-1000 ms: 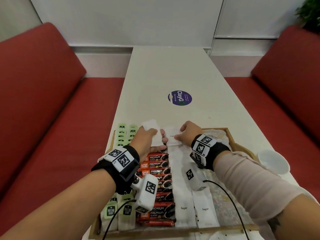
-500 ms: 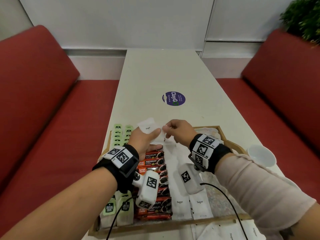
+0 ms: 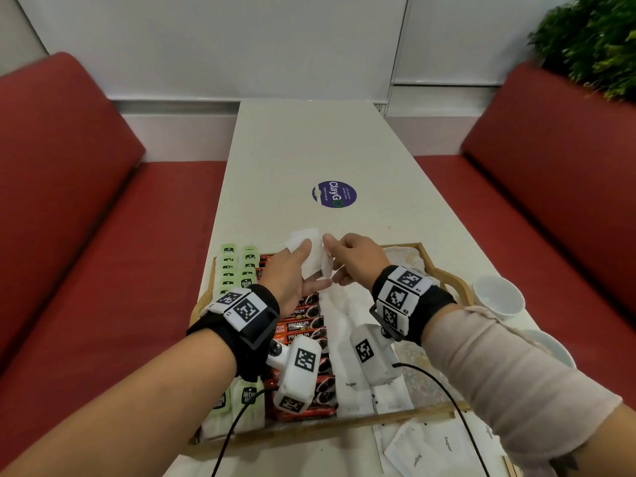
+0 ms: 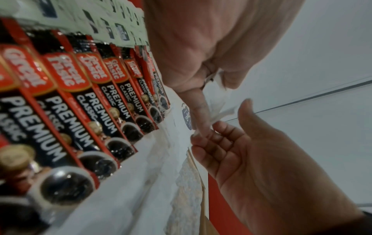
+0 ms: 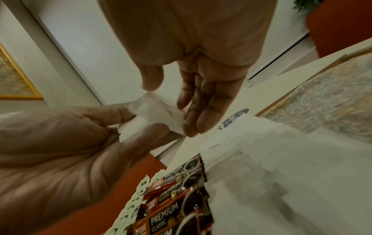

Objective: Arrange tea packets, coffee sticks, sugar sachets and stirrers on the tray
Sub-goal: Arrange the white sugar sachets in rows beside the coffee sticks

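Observation:
My left hand (image 3: 307, 267) hovers over the far end of the wooden tray (image 3: 453, 281) and grips a small stack of white sugar sachets (image 3: 305, 243) between thumb and fingers. My right hand (image 3: 334, 261) meets it from the right and pinches one sachet (image 5: 161, 111) of that stack between thumb and forefinger. On the tray lie two columns of green tea packets (image 3: 237, 266), a column of red and black coffee sticks (image 3: 303, 325) and two columns of sugar sachets (image 3: 347, 342). I see no stirrers.
Several loose sugar sachets (image 3: 430, 445) lie on the white table in front of the tray. Two white cups (image 3: 499, 297) stand at the table's right edge. A purple sticker (image 3: 334, 194) marks the table's middle. Red benches flank the table.
My right hand has left the sachet it laid on the tray and come back up to the stack in my left hand. Both hands have risen a little.

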Tool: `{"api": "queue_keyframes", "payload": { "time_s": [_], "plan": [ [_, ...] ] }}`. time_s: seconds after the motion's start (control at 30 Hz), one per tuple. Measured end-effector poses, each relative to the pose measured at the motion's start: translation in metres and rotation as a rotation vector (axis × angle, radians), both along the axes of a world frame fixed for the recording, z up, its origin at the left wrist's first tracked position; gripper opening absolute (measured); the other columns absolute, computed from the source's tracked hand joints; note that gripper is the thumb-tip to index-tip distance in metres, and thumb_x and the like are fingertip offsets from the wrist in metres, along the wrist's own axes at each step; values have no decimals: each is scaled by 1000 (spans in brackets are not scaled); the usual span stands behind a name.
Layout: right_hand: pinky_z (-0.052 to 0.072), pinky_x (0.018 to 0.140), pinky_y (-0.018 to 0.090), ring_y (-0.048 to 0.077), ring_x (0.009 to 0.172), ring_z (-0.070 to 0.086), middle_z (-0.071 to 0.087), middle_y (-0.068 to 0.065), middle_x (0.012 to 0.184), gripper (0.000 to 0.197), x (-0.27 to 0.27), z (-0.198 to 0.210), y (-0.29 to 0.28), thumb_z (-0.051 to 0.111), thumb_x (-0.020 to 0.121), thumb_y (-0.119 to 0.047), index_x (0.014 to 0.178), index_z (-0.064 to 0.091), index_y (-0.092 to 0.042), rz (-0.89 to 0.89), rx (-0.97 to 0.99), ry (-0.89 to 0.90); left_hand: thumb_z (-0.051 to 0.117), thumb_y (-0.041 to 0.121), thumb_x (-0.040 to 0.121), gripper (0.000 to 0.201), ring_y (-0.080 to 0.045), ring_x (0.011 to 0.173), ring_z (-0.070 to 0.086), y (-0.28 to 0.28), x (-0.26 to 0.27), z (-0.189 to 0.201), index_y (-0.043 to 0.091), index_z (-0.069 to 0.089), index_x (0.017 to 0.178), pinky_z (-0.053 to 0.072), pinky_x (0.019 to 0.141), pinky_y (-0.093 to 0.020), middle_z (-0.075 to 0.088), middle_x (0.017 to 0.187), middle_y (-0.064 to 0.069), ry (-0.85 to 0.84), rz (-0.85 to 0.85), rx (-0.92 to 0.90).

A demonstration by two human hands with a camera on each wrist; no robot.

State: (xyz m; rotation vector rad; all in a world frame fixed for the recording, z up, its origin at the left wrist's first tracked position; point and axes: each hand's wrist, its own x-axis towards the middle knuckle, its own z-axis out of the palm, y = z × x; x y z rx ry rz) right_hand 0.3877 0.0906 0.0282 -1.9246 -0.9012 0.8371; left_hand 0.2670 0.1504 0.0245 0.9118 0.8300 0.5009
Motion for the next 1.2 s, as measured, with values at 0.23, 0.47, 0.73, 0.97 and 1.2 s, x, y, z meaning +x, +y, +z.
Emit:
{"api": "queue_keyframes", "payload": {
  "time_s": [0.23,0.47,0.73,0.97,1.2],
  "plan": [
    [59,68,42,33,71,68,67,18,87,19,-1,7,-6,58,91,-23,89,56,-4,-8,-62,-1,41,23,102,33,-27,100,65,-3,-2,-2,2,52,125,59,70,-34,64,119,-12,17,-33,74],
    [35,51,25,16,55,43,44,0,58,41,17,-4,-13,61,89,-28,57,40,-15,-70,-272,-259,41,20,101,15,-27,110,61,3,-6,-1,17,55,99,53,88,-42,64,121,-6,37,84,121],
    [40,45,20,14,53,51,51,-1,69,15,14,-19,-8,56,93,-13,79,51,-15,-20,-393,-82,40,22,102,16,-21,97,64,9,-7,-6,12,53,104,54,88,-41,67,116,-4,32,158,79],
    [41,42,20,15,51,54,52,1,66,25,6,-21,-1,62,90,-10,72,45,-17,12,-423,-114,40,21,102,19,-23,109,61,9,-8,-7,12,52,113,56,82,-40,68,111,-2,42,175,79],
    [55,84,41,30,93,66,62,10,91,30,3,-23,3,72,80,-15,70,44,-18,65,-481,-253,37,18,102,19,-24,98,64,6,-11,-8,11,52,112,56,81,-41,66,117,-10,32,140,54]
  ]
}}
